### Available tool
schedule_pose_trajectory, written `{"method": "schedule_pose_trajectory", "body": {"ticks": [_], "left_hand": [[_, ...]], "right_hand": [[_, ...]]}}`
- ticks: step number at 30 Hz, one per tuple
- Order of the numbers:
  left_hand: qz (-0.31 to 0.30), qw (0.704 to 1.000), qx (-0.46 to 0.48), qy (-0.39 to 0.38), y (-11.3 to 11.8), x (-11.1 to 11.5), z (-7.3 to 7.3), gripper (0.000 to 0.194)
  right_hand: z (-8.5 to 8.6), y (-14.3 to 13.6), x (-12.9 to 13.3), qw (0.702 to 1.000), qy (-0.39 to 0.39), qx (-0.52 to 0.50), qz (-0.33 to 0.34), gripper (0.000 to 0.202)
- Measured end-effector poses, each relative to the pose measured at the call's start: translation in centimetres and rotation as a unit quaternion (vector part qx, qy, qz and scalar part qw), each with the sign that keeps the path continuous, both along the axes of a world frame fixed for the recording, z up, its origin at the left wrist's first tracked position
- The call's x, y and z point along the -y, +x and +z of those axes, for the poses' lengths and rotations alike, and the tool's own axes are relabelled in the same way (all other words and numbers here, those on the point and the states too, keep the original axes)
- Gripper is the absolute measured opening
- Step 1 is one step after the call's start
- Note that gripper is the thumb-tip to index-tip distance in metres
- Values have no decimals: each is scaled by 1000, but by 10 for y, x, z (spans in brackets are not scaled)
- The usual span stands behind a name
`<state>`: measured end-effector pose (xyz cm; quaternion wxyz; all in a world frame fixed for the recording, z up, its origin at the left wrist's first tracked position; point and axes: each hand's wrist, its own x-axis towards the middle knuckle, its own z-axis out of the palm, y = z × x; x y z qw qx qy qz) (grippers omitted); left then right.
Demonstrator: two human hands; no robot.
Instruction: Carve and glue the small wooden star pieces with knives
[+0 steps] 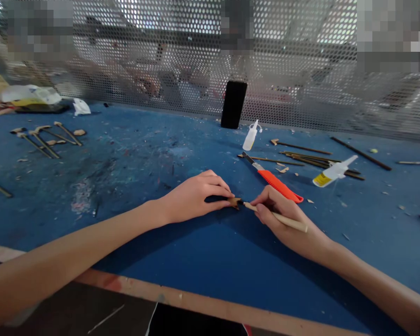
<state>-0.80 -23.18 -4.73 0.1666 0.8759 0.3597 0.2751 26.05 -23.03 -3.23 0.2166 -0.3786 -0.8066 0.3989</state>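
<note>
Near the middle of the blue table (133,154), toward its front edge, the left hand (192,198) pinches 1 small brown piece (234,202) flat against the surface, steadying it while the right hand (283,219) grips a wooden stick (276,216) pen-fashion, tip meeting the piece.

Pale wooden stick (279,217), scuffed matt tabletop (182,252)

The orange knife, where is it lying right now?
In the head view, the orange knife lies on the blue table right of centre, just beyond the right hand, with the glue bottle to its right.
</note>
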Motion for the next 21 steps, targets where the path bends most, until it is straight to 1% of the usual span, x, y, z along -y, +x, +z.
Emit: {"method": "schedule_pose_trajectory", "body": {"ticks": [5, 9, 15, 21], "left_hand": [[-10, 1000, 1, 12, 1, 0, 1, 20], [-12, 1000, 2, 12, 1, 2, 2, 20], [-11, 1000, 27, -2, -2, 0, -3, 22], [-4, 999, 24, -31, -2, -1, -3, 17]], "right_hand": [[-3, 0, -1, 1000, 6, -6, 2, 10], [4, -1, 1, 999, 20, 25, 9, 10], [19, -4, 5, 992, 62, 99, 54, 10], [30, -9, -1, 982, 78, 128, 115, 16]]}}
